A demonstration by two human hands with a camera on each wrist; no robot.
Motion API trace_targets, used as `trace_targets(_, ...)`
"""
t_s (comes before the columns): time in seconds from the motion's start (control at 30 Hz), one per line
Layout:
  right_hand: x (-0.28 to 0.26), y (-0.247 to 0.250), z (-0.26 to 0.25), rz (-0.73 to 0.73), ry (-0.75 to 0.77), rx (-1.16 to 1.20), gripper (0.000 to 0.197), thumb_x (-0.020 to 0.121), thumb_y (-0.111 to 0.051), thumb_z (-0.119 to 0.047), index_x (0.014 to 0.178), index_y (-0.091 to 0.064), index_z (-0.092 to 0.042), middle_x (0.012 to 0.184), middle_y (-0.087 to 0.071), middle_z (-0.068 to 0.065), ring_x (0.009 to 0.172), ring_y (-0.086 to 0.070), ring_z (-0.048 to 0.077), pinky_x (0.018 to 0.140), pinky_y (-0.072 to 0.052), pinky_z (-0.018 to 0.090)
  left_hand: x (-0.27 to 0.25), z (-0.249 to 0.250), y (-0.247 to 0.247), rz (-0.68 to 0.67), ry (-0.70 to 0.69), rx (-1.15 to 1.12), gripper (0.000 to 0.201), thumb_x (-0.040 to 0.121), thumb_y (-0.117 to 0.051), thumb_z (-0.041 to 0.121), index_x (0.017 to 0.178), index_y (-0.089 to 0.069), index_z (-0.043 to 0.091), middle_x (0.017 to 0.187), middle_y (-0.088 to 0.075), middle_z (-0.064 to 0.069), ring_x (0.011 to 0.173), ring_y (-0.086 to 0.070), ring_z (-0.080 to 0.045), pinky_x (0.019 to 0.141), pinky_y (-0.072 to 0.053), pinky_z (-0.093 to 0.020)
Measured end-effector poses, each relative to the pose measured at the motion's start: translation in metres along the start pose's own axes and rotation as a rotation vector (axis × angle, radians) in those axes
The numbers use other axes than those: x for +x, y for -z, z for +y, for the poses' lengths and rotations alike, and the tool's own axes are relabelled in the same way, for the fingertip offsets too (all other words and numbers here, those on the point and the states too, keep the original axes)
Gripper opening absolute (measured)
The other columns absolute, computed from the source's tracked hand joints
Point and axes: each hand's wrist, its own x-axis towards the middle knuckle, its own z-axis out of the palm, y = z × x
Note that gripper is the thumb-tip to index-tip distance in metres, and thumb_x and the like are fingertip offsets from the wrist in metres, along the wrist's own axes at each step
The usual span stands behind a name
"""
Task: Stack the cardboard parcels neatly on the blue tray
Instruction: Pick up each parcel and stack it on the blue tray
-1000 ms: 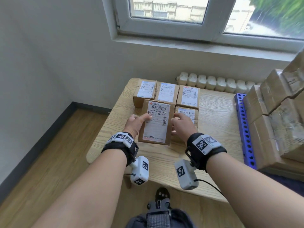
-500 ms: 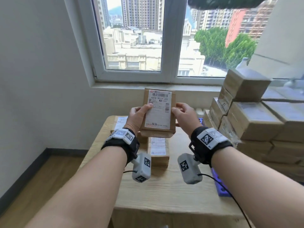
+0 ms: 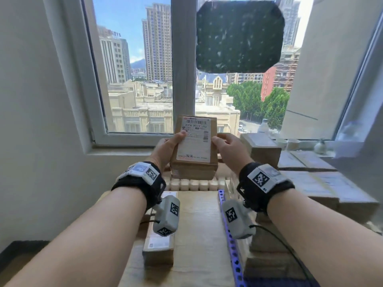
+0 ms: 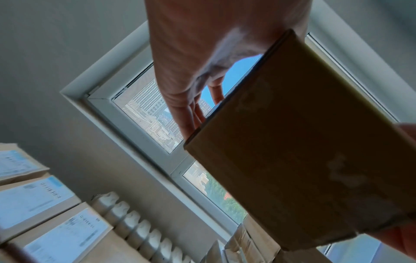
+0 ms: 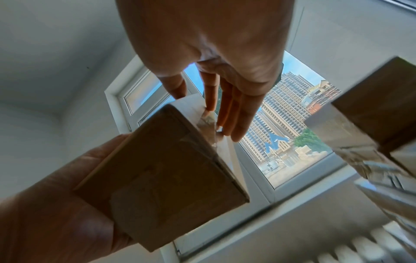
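A cardboard parcel (image 3: 194, 162) with a white shipping label is held up in the air in front of the window, label facing me. My left hand (image 3: 166, 149) grips its left side, thumb on the label. My right hand (image 3: 227, 149) holds its right side, thumb on top and fingers along the far face. The left wrist view shows the parcel's (image 4: 303, 151) brown underside below my left hand (image 4: 198, 67). In the right wrist view the parcel (image 5: 168, 183) sits between my right hand (image 5: 213, 58) and the left palm. The blue tray's (image 3: 230, 237) perforated edge runs along the table, lower right.
A tall stack of cardboard parcels (image 3: 310, 179) fills the right side on the tray. Another labelled parcel (image 3: 158, 247) lies on the wooden table (image 3: 199, 235) under my left wrist, with more (image 4: 45, 204) at the left. A white radiator (image 3: 192, 184) runs under the window sill.
Both hands have lifted the parcel off the table's group and raised it higher toward the window. The view has tilted up, and the stack at the right is now closer.
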Motion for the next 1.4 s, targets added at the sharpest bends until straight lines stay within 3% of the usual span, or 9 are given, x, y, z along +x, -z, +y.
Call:
trace_targets(0.1,0.017,0.035,-0.004,0.018,0.050,-0.030,0.048,0.087,-0.051,-0.056,0.123,-0.061,-0.025,0.111,-0.070,-0.005,0.104,-0.066,0.019,0.094,-0.053,0.050,0.010,0.022,-0.029,0.002,-0.025,0.025,0.040,0.094,-0.055,0.047,0.106,-0.065,0.011,0.085,-0.072,-0.005,0.059,-0.069,-0.012,0.050,-0.053,-0.021)
trace_targets(0.4,0.060,0.154,0.002,-0.080,0.122,-0.002,0.051,0.098,-0.045,-0.051,0.132,-0.055,-0.014,0.122,-0.066,0.005,0.109,-0.063,0.022,0.096,-0.051,0.049,0.044,0.065,-0.151,0.081,-0.117,0.020,0.039,0.096,-0.048,0.053,0.095,-0.065,0.018,0.080,-0.070,-0.003,0.052,-0.066,-0.010,0.045,-0.047,-0.019)
trace_targets(0.53,0.079,0.205,0.018,-0.101,0.081,0.101,0.079,0.076,-0.047,-0.067,0.133,-0.054,-0.013,0.117,-0.067,0.008,0.105,-0.066,0.025,0.091,-0.055,0.052,0.057,0.075,-0.219,0.054,-0.107,0.038,0.042,0.097,-0.045,0.052,0.096,-0.064,0.015,0.080,-0.068,-0.004,0.049,-0.065,-0.008,0.043,-0.048,-0.017)
trace_targets(0.7,0.106,0.261,0.042,-0.055,-0.002,0.141,0.094,0.064,-0.050,-0.073,0.137,-0.050,-0.014,0.124,-0.063,0.011,0.108,-0.064,0.028,0.089,-0.056,0.055,0.080,0.083,-0.286,0.015,-0.055,0.122,0.051,0.096,-0.042,0.059,0.103,-0.065,0.014,0.087,-0.067,-0.005,0.068,-0.062,-0.016,0.056,-0.048,-0.024)
trace_targets(0.77,0.111,0.278,0.046,-0.034,-0.022,0.140,0.081,0.076,-0.050,-0.067,0.135,-0.050,-0.012,0.121,-0.063,0.011,0.104,-0.065,0.028,0.088,-0.056,0.056,0.089,0.084,-0.306,0.013,-0.028,0.170,0.051,0.095,-0.041,0.061,0.097,-0.064,0.015,0.088,-0.066,-0.004,0.075,-0.062,-0.017,0.070,-0.050,-0.031)
trace_targets(0.9,0.131,0.301,0.067,-0.013,-0.080,0.156,0.051,0.094,-0.045,-0.051,0.125,-0.053,-0.011,0.114,-0.064,0.014,0.100,-0.065,0.031,0.088,-0.055,0.058,0.108,0.079,-0.331,-0.011,0.051,0.252,0.057,0.094,-0.038,0.064,0.118,-0.058,0.017,0.103,-0.065,-0.006,0.105,-0.058,-0.025,0.105,-0.040,-0.048)
trace_targets(1.13,0.160,0.305,0.114,0.065,-0.209,0.122,0.079,0.066,-0.044,-0.068,0.124,-0.054,-0.015,0.116,-0.061,0.009,0.107,-0.059,0.029,0.098,-0.048,0.055,0.148,0.048,-0.349,-0.060,0.028,0.418,0.056,0.100,-0.039,0.050,0.131,-0.057,0.007,0.129,-0.061,-0.012,0.119,-0.054,-0.025,0.093,-0.034,-0.037)
trace_targets(1.27,0.178,0.300,0.141,0.075,-0.302,0.097,0.066,0.080,-0.045,-0.062,0.122,-0.053,-0.013,0.115,-0.059,0.010,0.106,-0.058,0.029,0.097,-0.049,0.055,0.168,0.033,-0.352,-0.062,-0.065,0.641,0.048,0.101,-0.044,0.040,0.124,-0.062,0.002,0.128,-0.062,-0.016,0.107,-0.057,-0.025,0.097,-0.042,-0.037)
trace_targets(1.4,0.191,0.292,0.168,0.052,-0.372,0.059,0.056,0.086,-0.045,-0.058,0.122,-0.052,-0.015,0.117,-0.059,0.011,0.108,-0.058,0.029,0.097,-0.049,0.054,0.180,0.016,-0.350,-0.063,-0.078,0.829,0.055,0.099,-0.048,0.042,0.141,-0.048,0.007,0.142,-0.053,-0.009,0.127,-0.051,-0.026,0.105,-0.039,-0.035)
